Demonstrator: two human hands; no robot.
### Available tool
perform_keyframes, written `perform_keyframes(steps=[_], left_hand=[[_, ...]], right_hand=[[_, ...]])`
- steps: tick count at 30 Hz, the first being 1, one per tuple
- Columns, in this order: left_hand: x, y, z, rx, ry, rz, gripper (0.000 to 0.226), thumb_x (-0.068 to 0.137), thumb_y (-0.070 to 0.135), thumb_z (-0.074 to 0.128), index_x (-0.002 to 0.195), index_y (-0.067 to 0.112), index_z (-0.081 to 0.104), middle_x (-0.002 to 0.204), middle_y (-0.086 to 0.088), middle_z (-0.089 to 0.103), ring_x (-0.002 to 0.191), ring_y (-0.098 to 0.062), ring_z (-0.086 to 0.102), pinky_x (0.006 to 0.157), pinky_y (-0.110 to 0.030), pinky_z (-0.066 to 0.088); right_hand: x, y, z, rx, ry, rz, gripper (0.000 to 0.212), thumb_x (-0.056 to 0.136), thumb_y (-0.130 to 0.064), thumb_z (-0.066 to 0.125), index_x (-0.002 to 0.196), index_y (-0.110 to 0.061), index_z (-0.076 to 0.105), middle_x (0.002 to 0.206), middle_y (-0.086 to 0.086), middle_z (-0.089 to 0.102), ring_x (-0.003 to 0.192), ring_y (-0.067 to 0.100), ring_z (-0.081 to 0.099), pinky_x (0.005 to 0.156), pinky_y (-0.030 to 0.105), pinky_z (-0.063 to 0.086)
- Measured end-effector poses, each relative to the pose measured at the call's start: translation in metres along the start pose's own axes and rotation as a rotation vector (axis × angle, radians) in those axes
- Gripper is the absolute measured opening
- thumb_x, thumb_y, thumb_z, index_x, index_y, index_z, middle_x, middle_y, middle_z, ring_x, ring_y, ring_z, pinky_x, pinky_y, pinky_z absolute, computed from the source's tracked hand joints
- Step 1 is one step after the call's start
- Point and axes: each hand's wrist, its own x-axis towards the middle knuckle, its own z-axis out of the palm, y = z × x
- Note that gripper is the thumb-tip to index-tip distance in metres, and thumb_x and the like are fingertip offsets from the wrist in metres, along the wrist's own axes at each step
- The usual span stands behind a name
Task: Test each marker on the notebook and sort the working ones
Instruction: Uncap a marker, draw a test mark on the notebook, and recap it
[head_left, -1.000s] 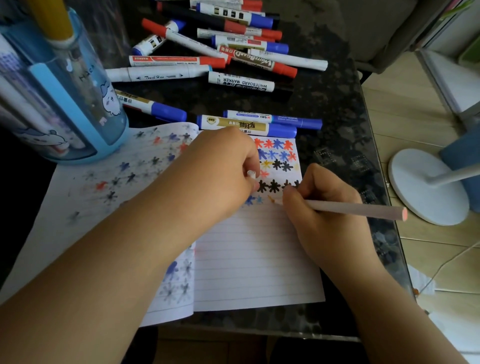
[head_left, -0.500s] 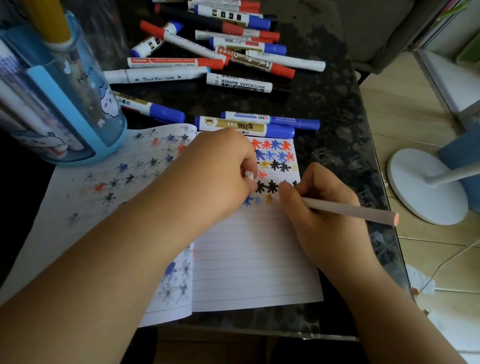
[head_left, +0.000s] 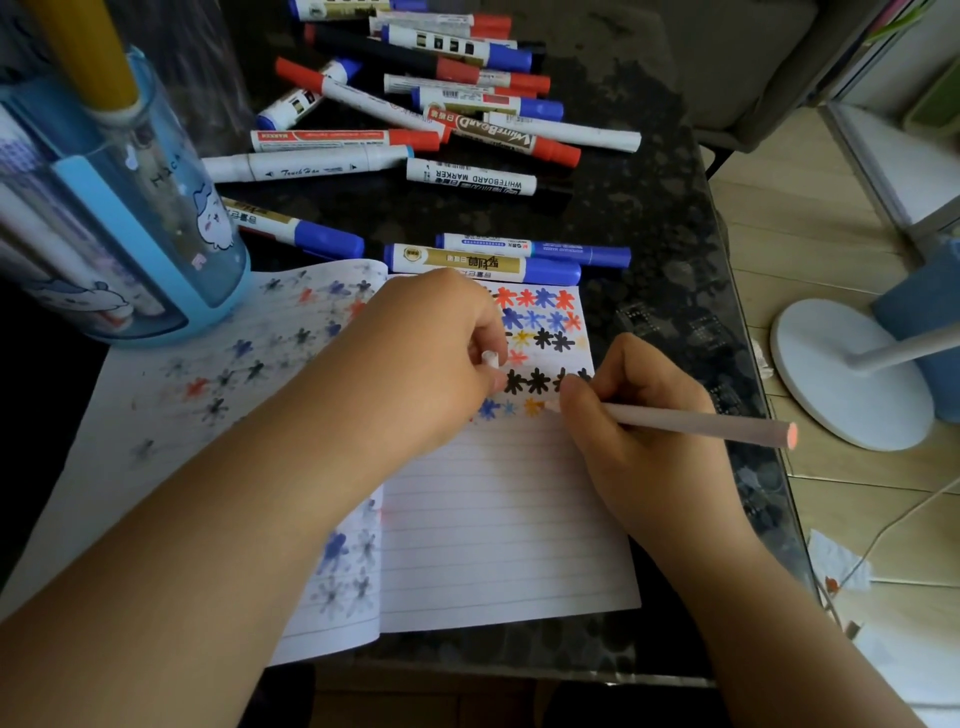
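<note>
Marker (head_left: 675, 423) in right-hand grip (head_left: 631, 415)

My pale pink pen (head_left: 691, 423) has a coral end. My lined white notebook (head_left: 498, 519) carries red, blue, black and orange asterisks. White markers (head_left: 415, 119) wear red and blue caps on the speckled black table (head_left: 649, 208).

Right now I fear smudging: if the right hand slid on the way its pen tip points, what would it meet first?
Probably the left hand, just past the orange star; depth is unclear.
</note>
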Motion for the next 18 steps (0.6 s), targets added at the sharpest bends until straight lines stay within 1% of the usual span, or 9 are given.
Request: perform_keyframes(steps=[3,5,6,8,9,11,14,18], left_hand=[[0.000,0.000,-0.002,-0.087,0.030,0.000,0.012,0.079,0.019,0.073,0.074,0.025,0.064,0.065,0.009,0.062,0.060,-0.005,0.058,0.057,-0.020,0.048],[0.000,0.001,-0.006,-0.212,0.043,-0.009,0.012,0.077,0.019,0.075,0.076,0.026,0.066,0.068,0.006,0.065,0.063,-0.006,0.061,0.062,-0.022,0.052],[-0.001,0.003,-0.008,-0.293,0.039,-0.022,0.011,0.077,0.018,0.074,0.078,0.026,0.066,0.070,0.005,0.067,0.065,-0.006,0.064,0.065,-0.021,0.054],[-0.002,0.006,-0.013,-0.520,0.011,-0.059,0.012,0.080,0.011,0.071,0.081,0.023,0.067,0.072,0.006,0.071,0.066,-0.004,0.067,0.065,-0.018,0.055],[-0.002,0.008,-0.015,-0.638,-0.006,-0.081,0.012,0.082,0.007,0.067,0.083,0.019,0.067,0.072,0.005,0.072,0.066,-0.004,0.068,0.064,-0.016,0.055],[-0.003,0.010,-0.017,-0.792,-0.022,-0.109,0.012,0.085,0.002,0.061,0.086,0.013,0.067,0.073,0.000,0.073,0.067,-0.008,0.069,0.062,-0.015,0.054],[-0.003,0.011,-0.017,-0.909,-0.043,-0.121,0.013,0.084,0.000,0.058,0.087,0.008,0.068,0.078,-0.004,0.074,0.069,-0.011,0.070,0.061,-0.016,0.054],[-0.004,0.012,-0.016,-0.984,-0.054,-0.116,0.014,0.082,0.000,0.058,0.083,0.008,0.069,0.077,-0.008,0.073,0.068,-0.013,0.069,0.059,-0.017,0.053]], right_hand=[[0.000,-0.007,-0.004,0.134,0.040,0.057,0.029,0.083,-0.016,0.067,0.063,-0.009,0.046,0.051,-0.005,0.050,0.044,0.002,0.044,0.042,0.010,0.031],[0.002,-0.016,-0.009,0.270,0.048,0.096,0.025,0.078,-0.027,0.067,0.069,-0.009,0.052,0.052,-0.006,0.055,0.046,0.002,0.047,0.044,0.012,0.036],[0.003,-0.019,-0.013,0.336,0.039,0.101,0.023,0.077,-0.029,0.069,0.072,-0.011,0.055,0.053,-0.006,0.057,0.048,0.001,0.049,0.046,0.012,0.038],[0.006,-0.026,-0.019,0.446,0.010,0.089,0.018,0.080,-0.028,0.070,0.071,-0.017,0.058,0.054,-0.007,0.057,0.049,0.002,0.050,0.048,0.013,0.039],[0.007,-0.029,-0.021,0.501,0.000,0.087,0.016,0.081,-0.025,0.066,0.068,-0.021,0.059,0.052,-0.006,0.055,0.048,0.003,0.047,0.048,0.014,0.038],[0.009,-0.032,-0.023,0.607,0.003,0.098,0.022,0.082,-0.021,0.056,0.061,-0.026,0.056,0.049,-0.004,0.051,0.045,0.006,0.041,0.046,0.017,0.035],[0.010,-0.035,-0.024,0.692,0.033,0.100,0.026,0.081,-0.015,0.053,0.057,-0.027,0.051,0.046,-0.002,0.050,0.043,0.008,0.041,0.044,0.018,0.033],[0.010,-0.036,-0.025,0.678,0.032,0.102,0.028,0.081,-0.010,0.058,0.059,-0.024,0.049,0.046,-0.003,0.051,0.043,0.005,0.046,0.046,0.017,0.039]])
